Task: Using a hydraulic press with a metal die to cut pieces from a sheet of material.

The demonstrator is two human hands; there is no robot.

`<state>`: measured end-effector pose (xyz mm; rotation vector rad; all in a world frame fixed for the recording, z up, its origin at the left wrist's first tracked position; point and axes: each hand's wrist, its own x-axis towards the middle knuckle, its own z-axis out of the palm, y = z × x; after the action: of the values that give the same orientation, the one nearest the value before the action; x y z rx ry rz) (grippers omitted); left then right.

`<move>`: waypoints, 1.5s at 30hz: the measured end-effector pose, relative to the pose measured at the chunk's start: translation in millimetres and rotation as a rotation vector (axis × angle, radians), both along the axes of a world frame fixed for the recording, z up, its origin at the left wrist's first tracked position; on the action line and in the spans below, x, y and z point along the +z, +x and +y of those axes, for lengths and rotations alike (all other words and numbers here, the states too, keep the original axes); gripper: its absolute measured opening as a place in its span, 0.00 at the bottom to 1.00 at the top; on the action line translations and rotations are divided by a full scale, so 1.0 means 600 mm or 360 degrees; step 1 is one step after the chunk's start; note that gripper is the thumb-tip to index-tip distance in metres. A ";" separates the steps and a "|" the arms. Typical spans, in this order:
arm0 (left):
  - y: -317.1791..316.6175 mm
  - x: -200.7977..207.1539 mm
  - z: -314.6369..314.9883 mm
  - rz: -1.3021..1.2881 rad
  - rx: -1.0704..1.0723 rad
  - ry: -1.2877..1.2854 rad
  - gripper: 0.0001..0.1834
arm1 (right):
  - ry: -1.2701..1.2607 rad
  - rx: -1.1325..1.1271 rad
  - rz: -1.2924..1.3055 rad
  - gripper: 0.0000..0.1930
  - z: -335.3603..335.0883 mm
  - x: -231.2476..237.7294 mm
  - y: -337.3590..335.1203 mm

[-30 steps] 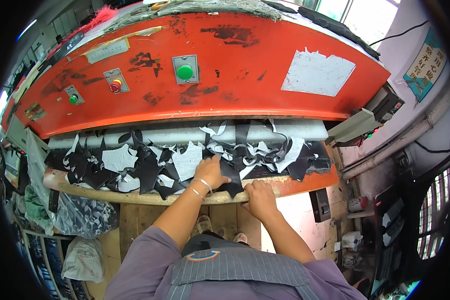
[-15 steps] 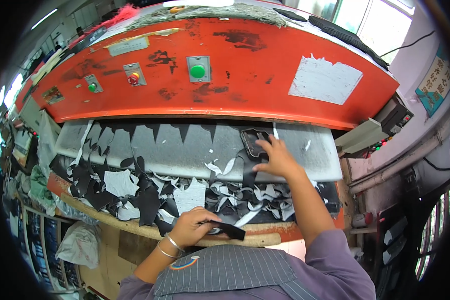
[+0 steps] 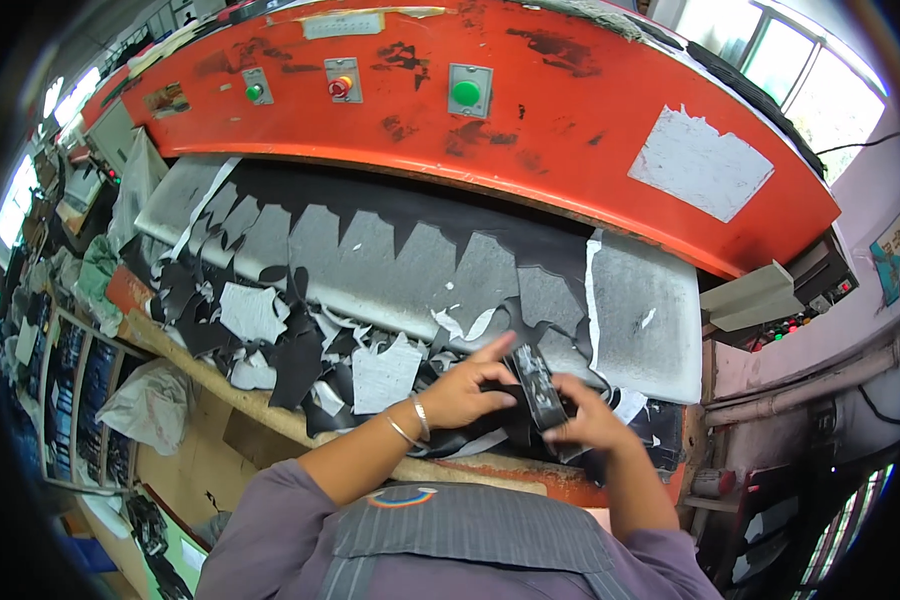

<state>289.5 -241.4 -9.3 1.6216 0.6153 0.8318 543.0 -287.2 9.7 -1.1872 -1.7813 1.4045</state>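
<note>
Over the front edge of the press bed, my right hand grips a dark cutting die by its right side, tilted, its cavity partly visible. My left hand is close against the die's left side, index finger stretched toward its top edge. Between its thumb and fingers is dark material, apparently the black cut piece, mostly hidden by the hand and die. Behind them a black sheet with a jagged cut front edge lies across the pale cutting board.
An orange press beam with a green button and a red button spans the far side. Black and white offcuts pile along the front edge. A white bag stands at the lower left.
My right hand has lifted the die off the board and brought it toward me. My left hand has moved right to meet it. The view has shifted, showing more of the black sheet.
</note>
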 end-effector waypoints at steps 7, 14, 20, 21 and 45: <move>0.013 0.004 -0.129 0.0132 0.0089 -0.0505 0.08 | -0.0170 -0.0212 0.0075 0.31 -0.133 -0.014 -0.048; -0.155 0.037 -0.167 0.0667 0.1067 -0.0041 0.18 | 0.0229 -0.0038 -0.0699 0.31 -0.112 0.005 -0.062; -0.386 0.047 -0.116 0.1041 0.1603 -0.0293 0.18 | 0.0612 0.0314 -0.1354 0.35 -0.075 0.090 -0.127; -0.404 0.027 -0.112 0.1436 0.1722 -0.0061 0.19 | 0.0790 0.0339 -0.1288 0.34 -0.065 0.109 -0.151; -0.983 0.013 0.068 0.1290 0.1737 0.0057 0.23 | 0.0384 -0.0040 -0.1458 0.07 0.035 0.042 -0.494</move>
<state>-300.3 -200.7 -1.3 1.5682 2.1801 0.8872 246.5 -266.1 35.1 -1.8684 -2.4064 0.5925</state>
